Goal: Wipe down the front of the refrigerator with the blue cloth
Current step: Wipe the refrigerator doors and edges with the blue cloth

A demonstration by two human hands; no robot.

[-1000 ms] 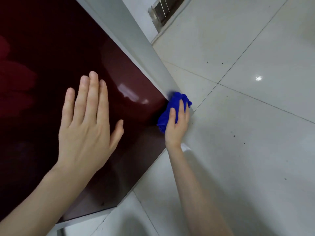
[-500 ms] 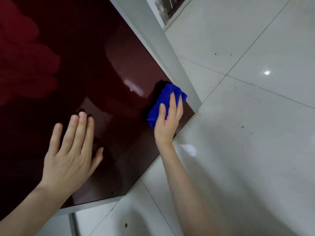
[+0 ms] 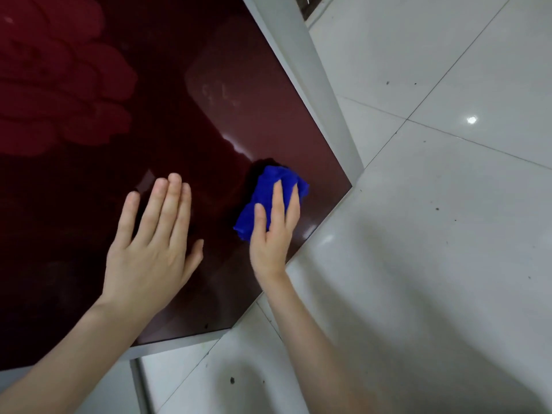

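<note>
The refrigerator front [image 3: 185,121] is a glossy dark red door with a faint flower pattern at the upper left and a grey frame along its edges. A bunched blue cloth [image 3: 265,195] lies against the door near its lower right corner. My right hand [image 3: 273,231] presses the cloth flat onto the door with straight fingers. My left hand [image 3: 152,243] rests flat on the door to the left of the cloth, fingers straight and close together, holding nothing.
Pale grey floor tiles [image 3: 448,234] with dark specks fill the right and bottom of the view. The grey side panel of the refrigerator [image 3: 313,73] runs diagonally along the door's edge. A vent or grille [image 3: 307,4] shows at the top.
My right hand has slid the cloth from the door's right corner edge inward and to the left across the door. My left hand stays flat on the door, shifted lower.
</note>
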